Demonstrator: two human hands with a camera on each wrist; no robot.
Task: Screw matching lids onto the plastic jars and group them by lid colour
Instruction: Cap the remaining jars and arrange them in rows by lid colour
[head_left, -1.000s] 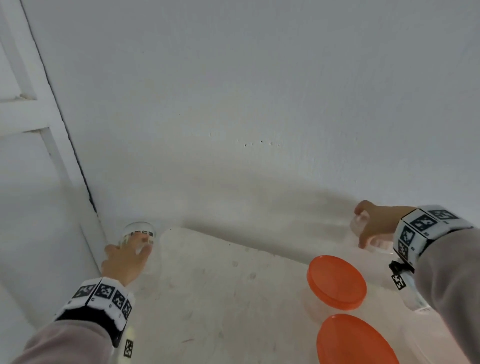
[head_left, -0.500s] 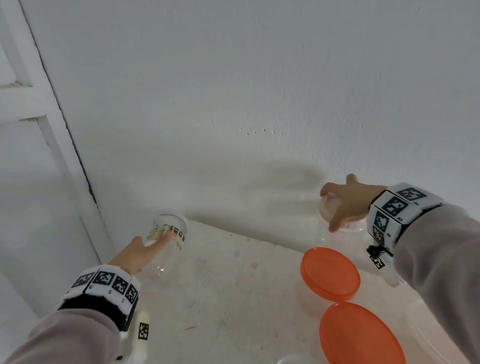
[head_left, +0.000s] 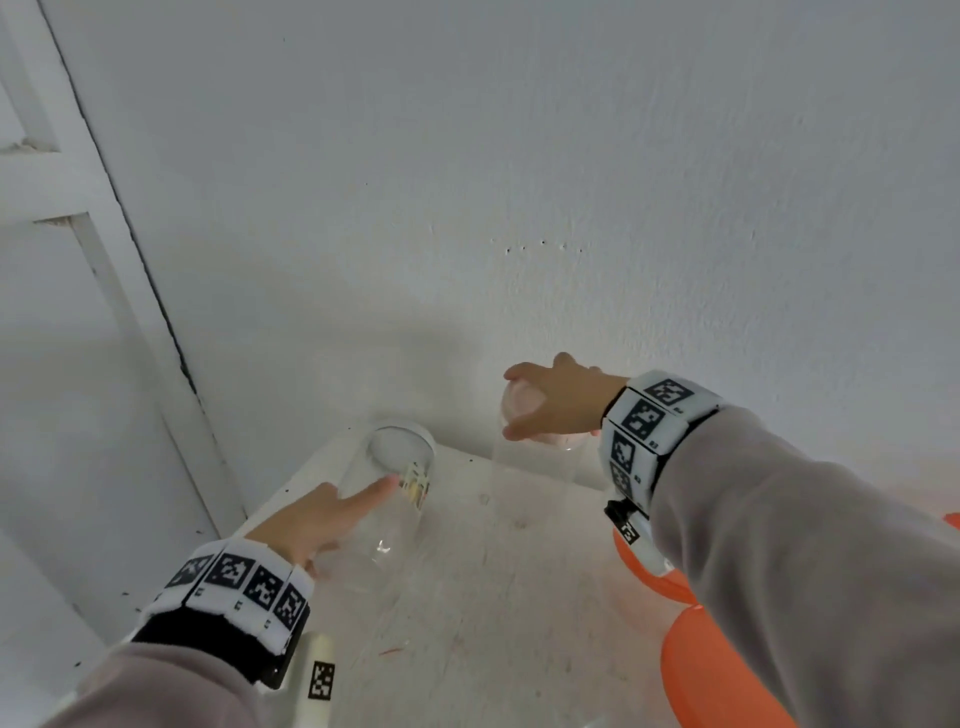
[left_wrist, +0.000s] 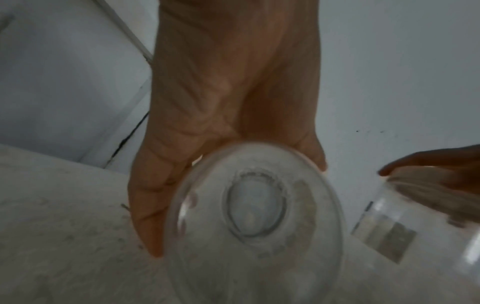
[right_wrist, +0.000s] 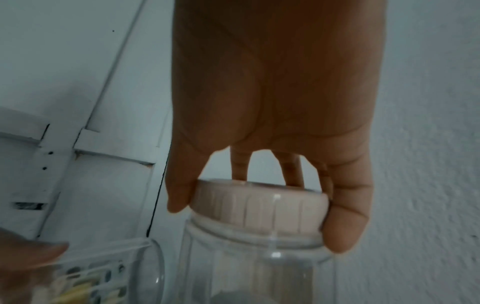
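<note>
— Looking from the head view: left hand (head_left: 317, 519) wraps a tilted clear jar (head_left: 387, 499) above the white table (head_left: 498, 597); orange lids (head_left: 701, 670) lie at the right.
— Left wrist?
— Fingers curled round that jar's base (left_wrist: 257, 207).
— Right wrist?
— Right hand (right_wrist: 275, 115) grips the pale pink lid (right_wrist: 259, 207) atop a second jar (right_wrist: 257, 273).

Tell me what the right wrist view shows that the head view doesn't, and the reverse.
Only the right wrist view shows the ribbed side of the pale lid and the right hand gripping it by the fingertips, with the lid sitting on its clear jar. Only the head view shows the orange lids and the table. Both show the left hand holding the second clear jar, and the white wall.
</note>
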